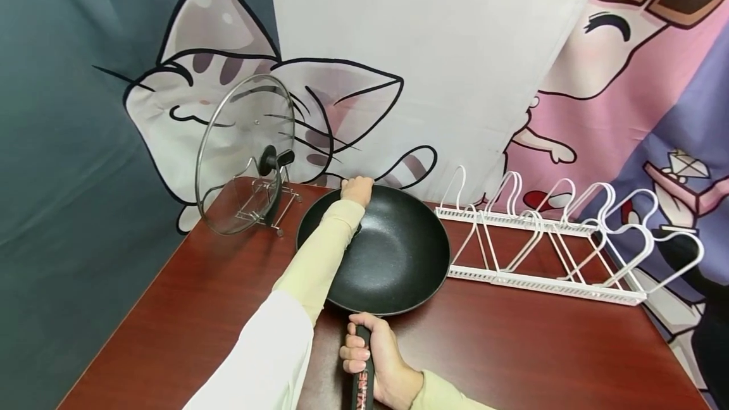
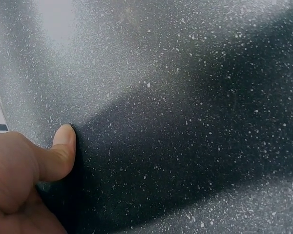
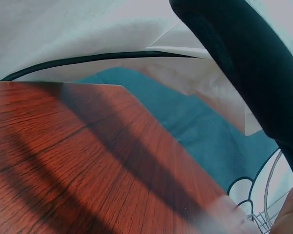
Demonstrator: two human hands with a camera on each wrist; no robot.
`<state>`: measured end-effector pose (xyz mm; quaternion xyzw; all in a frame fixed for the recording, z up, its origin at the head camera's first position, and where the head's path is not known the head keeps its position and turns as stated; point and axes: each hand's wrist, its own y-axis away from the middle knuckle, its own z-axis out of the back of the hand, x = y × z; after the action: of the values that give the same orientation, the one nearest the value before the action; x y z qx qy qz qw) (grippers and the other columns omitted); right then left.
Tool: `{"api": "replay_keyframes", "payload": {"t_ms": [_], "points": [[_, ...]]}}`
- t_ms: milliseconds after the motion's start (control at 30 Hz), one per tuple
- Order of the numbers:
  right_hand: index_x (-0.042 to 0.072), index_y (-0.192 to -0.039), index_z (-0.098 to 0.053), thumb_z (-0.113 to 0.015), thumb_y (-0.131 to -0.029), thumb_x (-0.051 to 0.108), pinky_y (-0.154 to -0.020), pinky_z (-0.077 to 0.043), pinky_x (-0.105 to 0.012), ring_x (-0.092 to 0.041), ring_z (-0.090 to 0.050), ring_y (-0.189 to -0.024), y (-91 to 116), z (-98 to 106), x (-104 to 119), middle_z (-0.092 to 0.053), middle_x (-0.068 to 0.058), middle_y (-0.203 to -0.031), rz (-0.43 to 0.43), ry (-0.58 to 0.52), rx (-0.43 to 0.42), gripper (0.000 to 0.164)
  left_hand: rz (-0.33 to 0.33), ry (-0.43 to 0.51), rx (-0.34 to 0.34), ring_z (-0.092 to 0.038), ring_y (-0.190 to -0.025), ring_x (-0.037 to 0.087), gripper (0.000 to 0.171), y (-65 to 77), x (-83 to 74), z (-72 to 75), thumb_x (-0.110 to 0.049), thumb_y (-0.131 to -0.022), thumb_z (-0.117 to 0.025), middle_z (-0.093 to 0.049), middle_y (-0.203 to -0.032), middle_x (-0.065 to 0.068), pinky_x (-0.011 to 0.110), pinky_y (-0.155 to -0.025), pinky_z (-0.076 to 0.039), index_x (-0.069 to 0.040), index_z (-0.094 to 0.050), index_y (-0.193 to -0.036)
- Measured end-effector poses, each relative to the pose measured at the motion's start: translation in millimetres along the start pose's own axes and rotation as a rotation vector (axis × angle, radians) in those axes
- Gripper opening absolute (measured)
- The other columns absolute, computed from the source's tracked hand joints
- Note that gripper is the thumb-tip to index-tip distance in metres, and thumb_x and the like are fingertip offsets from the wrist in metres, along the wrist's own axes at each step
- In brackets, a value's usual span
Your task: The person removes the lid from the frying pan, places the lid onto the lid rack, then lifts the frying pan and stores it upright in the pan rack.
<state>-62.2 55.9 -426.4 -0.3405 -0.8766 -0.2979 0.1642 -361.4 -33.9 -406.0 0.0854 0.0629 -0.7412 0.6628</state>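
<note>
A black wok (image 1: 393,252) with a long black handle (image 1: 362,369) is in the middle of the head view, its speckled inner surface (image 2: 195,97) filling the left wrist view. My left hand (image 1: 357,191) reaches across it and grips the far rim, thumb (image 2: 64,146) pressed on the inside and the other fingers hidden. With curled fingers my right hand (image 1: 378,356) holds the handle near the wok's body; only a sliver of that hand shows in the right wrist view. Whether the wok's base touches the table cannot be told.
A glass lid (image 1: 239,144) with a black knob leans upright in a wire stand (image 1: 267,204) at the back left. To the wok's right stands a white rack (image 1: 564,286) with several looped dividers. The brown table (image 1: 512,347) ends at a printed cloth backdrop (image 1: 455,49).
</note>
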Motion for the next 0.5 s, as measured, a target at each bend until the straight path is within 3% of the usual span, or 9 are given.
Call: {"api": "replay_keyframes", "payload": {"t_ms": [500], "points": [[0.017, -0.063, -0.041, -0.042, -0.088, 0.021, -0.037, -0.026, -0.011, 0.002, -0.031, -0.036, 1.8, 2.9, -0.4, -0.028, 0.009, -0.05, 0.008, -0.009, 0.022, 0.025, 0.02, -0.001, -0.011, -0.051, -0.105, 0.03, 0.031, 3.7, -1.9, -1.7, -0.012, -0.094, -0.052, -0.059, -0.117, 0.008, 0.042, -0.087, -0.034, -0.021, -0.059, -0.122]]}}
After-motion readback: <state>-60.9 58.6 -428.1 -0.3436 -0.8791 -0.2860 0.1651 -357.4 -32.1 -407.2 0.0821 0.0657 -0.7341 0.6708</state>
